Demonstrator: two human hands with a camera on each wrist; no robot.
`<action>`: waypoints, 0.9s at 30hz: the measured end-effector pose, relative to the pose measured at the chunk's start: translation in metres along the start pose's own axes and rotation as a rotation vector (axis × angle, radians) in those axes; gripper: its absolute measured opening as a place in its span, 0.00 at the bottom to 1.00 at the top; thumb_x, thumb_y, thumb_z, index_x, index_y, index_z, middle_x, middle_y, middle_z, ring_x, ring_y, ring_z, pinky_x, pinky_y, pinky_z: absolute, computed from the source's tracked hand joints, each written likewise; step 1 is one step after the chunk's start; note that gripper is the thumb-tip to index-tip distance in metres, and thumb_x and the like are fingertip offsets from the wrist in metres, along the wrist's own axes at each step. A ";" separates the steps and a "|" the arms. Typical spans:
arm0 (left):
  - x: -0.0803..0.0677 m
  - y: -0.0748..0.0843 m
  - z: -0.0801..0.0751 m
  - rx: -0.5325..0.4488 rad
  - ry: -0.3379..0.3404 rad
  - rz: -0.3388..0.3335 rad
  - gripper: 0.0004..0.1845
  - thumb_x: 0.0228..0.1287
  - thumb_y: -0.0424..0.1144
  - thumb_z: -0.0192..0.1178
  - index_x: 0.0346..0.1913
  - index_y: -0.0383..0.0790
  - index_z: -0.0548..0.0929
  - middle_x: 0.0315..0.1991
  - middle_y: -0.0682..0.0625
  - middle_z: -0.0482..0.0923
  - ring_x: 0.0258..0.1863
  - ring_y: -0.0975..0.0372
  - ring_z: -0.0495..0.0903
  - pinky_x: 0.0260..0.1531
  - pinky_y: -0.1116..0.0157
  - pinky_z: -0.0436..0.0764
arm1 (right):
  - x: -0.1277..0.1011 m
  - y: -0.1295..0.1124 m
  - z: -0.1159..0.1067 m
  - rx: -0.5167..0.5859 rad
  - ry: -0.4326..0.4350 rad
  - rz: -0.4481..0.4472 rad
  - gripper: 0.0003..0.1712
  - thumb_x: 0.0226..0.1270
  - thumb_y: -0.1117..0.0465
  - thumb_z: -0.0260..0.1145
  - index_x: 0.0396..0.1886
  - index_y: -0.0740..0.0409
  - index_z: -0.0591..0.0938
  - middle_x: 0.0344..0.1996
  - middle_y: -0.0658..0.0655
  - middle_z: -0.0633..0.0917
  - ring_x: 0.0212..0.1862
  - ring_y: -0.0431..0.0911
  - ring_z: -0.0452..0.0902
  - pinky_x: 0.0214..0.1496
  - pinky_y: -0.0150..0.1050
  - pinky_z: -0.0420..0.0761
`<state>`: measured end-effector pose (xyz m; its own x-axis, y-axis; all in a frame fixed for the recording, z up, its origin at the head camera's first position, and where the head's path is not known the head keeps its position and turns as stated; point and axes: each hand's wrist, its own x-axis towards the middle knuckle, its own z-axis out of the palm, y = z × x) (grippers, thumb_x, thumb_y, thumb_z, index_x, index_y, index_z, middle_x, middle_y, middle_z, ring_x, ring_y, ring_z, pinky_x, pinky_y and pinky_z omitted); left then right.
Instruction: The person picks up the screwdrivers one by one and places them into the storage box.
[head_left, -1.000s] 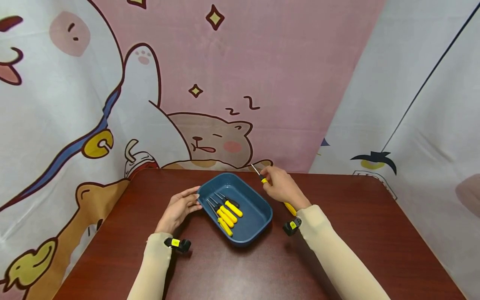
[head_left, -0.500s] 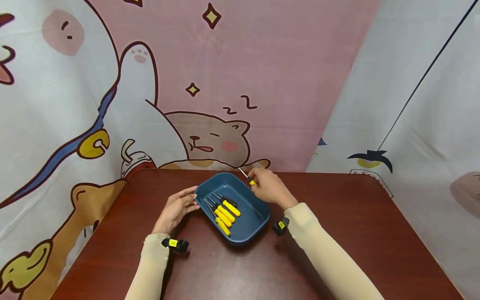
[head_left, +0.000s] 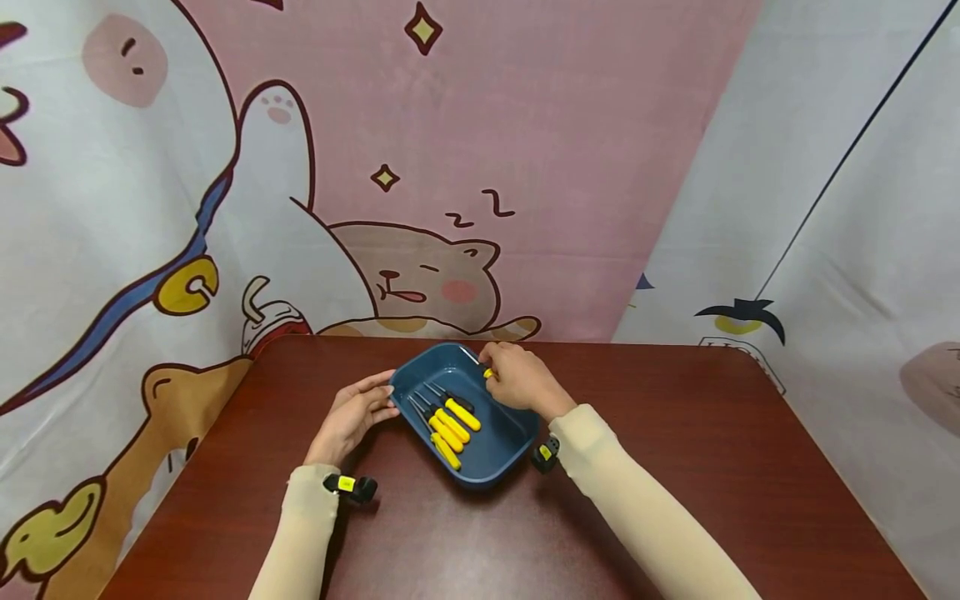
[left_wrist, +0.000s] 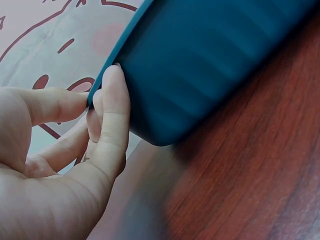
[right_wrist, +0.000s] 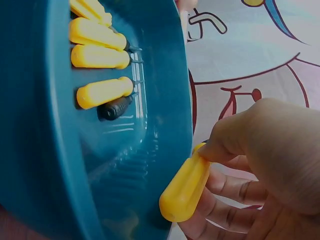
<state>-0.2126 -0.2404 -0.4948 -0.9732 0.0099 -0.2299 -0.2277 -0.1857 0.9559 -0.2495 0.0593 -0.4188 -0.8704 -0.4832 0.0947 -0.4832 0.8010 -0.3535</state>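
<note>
A blue rectangular tray [head_left: 504, 433] stands on the table, turned at an angle. My left hand [head_left: 347, 418] pinches its left corner rim, thumb on one side and fingers against the outer wall in the left wrist view. Over the tray's far right side, my right hand [head_left: 525, 379] holds a screwdriver with a yellow handle [right_wrist: 183, 192]; the shaft points towards the tray's far end in the head view. Several yellow-handled screwdrivers [right_wrist: 102, 57] lie side by side in the left half of the tray, along with one black-handled screwdriver [right_wrist: 116, 108].
The dark red-brown table [head_left: 675, 467] extends to both sides and in front of the tray. Just behind its back edge hangs a cartoon-printed cloth [head_left: 562, 167]. A small black camera is strapped to each wrist.
My right hand has moved left and slightly down with the screwdriver, from beside the tray to over its inside. My left hand keeps its hold on the rim.
</note>
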 end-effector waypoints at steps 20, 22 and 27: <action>0.001 -0.001 -0.001 0.007 -0.010 0.000 0.25 0.75 0.33 0.59 0.72 0.35 0.73 0.45 0.44 0.85 0.33 0.63 0.83 0.40 0.65 0.89 | 0.012 -0.022 0.019 -0.137 -0.094 -0.033 0.23 0.67 0.61 0.69 0.61 0.56 0.81 0.48 0.55 0.84 0.40 0.45 0.77 0.42 0.39 0.84; 0.001 -0.001 -0.001 0.008 -0.005 -0.001 0.25 0.75 0.32 0.59 0.71 0.35 0.73 0.45 0.45 0.84 0.33 0.63 0.83 0.40 0.65 0.90 | 0.014 -0.023 0.020 -0.140 -0.111 -0.033 0.23 0.67 0.60 0.69 0.61 0.55 0.81 0.49 0.55 0.84 0.40 0.45 0.77 0.41 0.39 0.83; 0.001 -0.001 0.000 0.007 -0.008 0.006 0.25 0.75 0.32 0.58 0.72 0.34 0.73 0.43 0.45 0.83 0.32 0.63 0.83 0.39 0.65 0.90 | 0.019 -0.024 0.022 -0.145 -0.150 -0.030 0.23 0.67 0.59 0.70 0.62 0.53 0.81 0.51 0.55 0.84 0.40 0.45 0.77 0.41 0.37 0.83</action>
<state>-0.2135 -0.2405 -0.4957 -0.9747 0.0166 -0.2228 -0.2221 -0.1785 0.9585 -0.2525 0.0228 -0.4288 -0.8366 -0.5463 -0.0399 -0.5270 0.8226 -0.2137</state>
